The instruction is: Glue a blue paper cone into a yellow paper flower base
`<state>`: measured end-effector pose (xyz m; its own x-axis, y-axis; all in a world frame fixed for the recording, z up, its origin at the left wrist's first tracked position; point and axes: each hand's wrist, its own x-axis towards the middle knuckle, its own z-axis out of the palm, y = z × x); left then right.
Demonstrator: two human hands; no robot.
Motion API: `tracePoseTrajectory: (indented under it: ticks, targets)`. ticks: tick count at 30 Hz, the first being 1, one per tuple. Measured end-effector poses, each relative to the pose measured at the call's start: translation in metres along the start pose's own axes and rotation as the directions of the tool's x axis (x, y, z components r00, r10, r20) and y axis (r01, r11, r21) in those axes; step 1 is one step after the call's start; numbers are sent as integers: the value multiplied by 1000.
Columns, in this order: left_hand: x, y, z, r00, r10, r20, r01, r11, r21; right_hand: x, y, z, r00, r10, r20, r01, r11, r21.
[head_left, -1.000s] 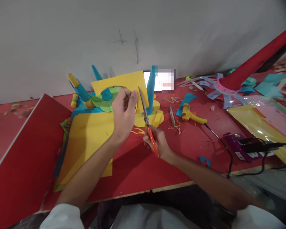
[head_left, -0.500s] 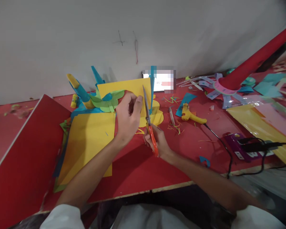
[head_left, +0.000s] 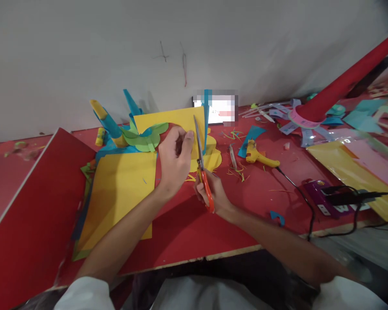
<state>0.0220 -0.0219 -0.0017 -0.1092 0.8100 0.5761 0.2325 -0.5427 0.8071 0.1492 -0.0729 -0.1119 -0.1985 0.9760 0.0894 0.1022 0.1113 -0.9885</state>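
My left hand (head_left: pixel 173 160) pinches a yellow paper sheet (head_left: pixel 171 119) and holds it up above the red table (head_left: pixel 187 232). A curved piece is cut out of the sheet's lower left edge. My right hand (head_left: pixel 213 191) grips orange-handled scissors (head_left: pixel 203 172), and their blades point up along the sheet's right edge. Behind the sheet stand blue paper cones with green paper leaves (head_left: pixel 142 140). A larger yellow sheet (head_left: pixel 123 189) lies flat under my left forearm.
A yellow glue gun (head_left: pixel 260 157) lies right of the scissors, its black cord running to a purple power strip (head_left: pixel 326 199). A red board (head_left: pixel 29 215) leans at the left. A long red cone (head_left: pixel 339 88), coloured sheets (head_left: pixel 358 165), a phone (head_left: pixel 220 108) and paper scraps fill the right and back.
The held yellow sheet has turned and dropped slightly, and its cut-out now faces lower left. The scissors have moved up along the sheet's right edge. Both hands stay closed.
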Motion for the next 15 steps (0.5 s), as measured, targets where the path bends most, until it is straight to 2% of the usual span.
tracePoseTrajectory:
  ticks: [8,13,15]
  targets:
    - [-8,1,7,998,0,57,-2,1000,29,2,-4,-2,999,-9,-42,10,999,35]
    - [-9,-1,7,999,-5,52,3,999,44,-1,-7,0,1000,16,-10,-14,991,135]
    - [-10,-1,7,999,-10,52,8,999,32,-1,-7,2,1000,11,1,-11,996,88]
